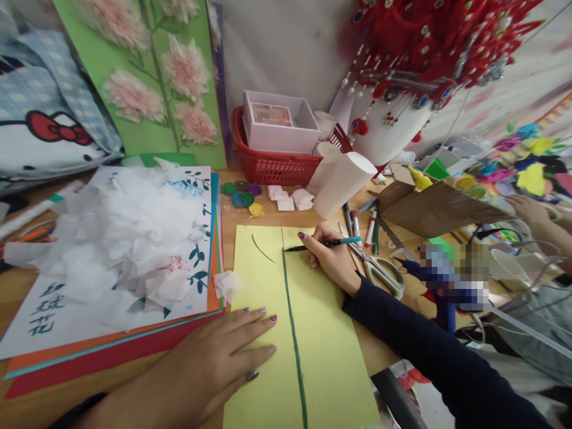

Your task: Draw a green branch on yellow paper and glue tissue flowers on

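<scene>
A yellow sheet of paper (330, 357) lies on the table in front of me. One long green line runs down its middle, thick below and thin at its top end, and a short curved stroke sits to the upper left. My right hand (328, 253) grips a marker pen (344, 241) with a blue-green end; the tip touches the line near the top. My left hand (223, 351) rests flat on the sheet's left side, fingers spread. A small crumpled white tissue piece (227, 286) lies at the sheet's left edge.
White tissue petals (134, 220) cover stacked coloured paper at left. Behind stand a red basket (281, 170) and a paper roll (342, 185). Scissors (379, 271), loose pens and a blue glue gun (442, 286) lie at right. Another person's hand (531, 214) shows at far right.
</scene>
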A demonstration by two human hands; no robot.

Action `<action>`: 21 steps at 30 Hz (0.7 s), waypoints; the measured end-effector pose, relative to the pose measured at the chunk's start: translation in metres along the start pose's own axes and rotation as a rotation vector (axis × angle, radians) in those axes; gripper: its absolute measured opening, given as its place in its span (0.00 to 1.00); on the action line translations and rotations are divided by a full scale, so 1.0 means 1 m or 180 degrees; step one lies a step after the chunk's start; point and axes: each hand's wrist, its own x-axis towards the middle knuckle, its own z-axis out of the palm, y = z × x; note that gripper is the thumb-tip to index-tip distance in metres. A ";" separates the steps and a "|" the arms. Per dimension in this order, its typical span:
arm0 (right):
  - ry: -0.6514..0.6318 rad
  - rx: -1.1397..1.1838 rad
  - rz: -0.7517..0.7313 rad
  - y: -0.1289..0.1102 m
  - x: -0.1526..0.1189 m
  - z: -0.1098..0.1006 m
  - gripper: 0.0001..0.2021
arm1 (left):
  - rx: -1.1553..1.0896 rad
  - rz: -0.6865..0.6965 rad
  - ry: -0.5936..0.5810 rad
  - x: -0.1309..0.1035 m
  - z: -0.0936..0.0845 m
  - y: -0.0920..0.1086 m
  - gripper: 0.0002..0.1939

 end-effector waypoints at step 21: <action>0.0095 0.0308 0.0041 0.002 0.002 -0.001 0.25 | 0.0168 0.0078 0.0031 0.001 -0.004 0.002 0.19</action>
